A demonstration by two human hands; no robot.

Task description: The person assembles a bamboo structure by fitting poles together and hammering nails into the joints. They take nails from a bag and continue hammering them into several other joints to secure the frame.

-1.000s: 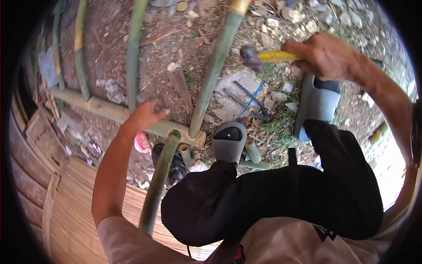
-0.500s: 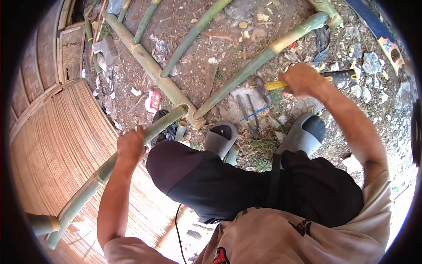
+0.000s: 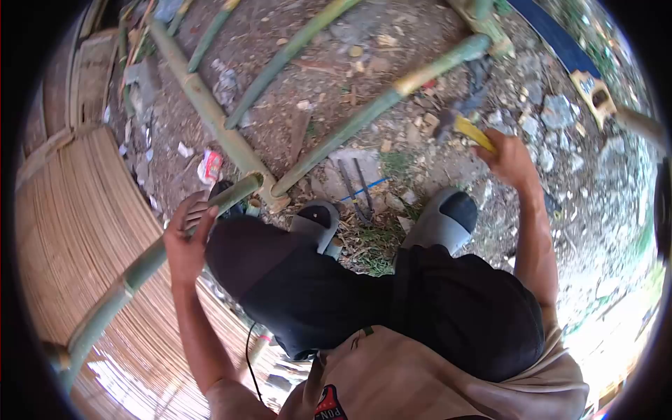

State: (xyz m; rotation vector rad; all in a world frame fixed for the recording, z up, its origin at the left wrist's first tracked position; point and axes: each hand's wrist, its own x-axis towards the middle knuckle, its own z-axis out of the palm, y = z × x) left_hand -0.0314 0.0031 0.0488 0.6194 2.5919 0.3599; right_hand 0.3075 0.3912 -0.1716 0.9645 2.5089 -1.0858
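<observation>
My left hand is around a green bamboo pole, its thumb and fingers on either side. The pole slants from the lower left up to the corner of a bamboo frame on the ground, and its upper end lies close to that corner. On the right, my right hand grips a hammer by its yellow handle. The hammer's head is slightly blurred and points left, above the dirt. Below the frame's diagonal bamboo piece, two thin dark metal tools lie by my feet.
A handsaw with a wooden handle lies at the upper right among stones. A panel of bamboo strips spreads along the left. Near the frame's corner lies a red-and-white wrapper. My grey slide sandals stand on littered soil.
The hammer has swung outward in my right hand, its head higher in view. My left hand has loosened its fingers and moved slightly along the pole. The whole view has shifted left.
</observation>
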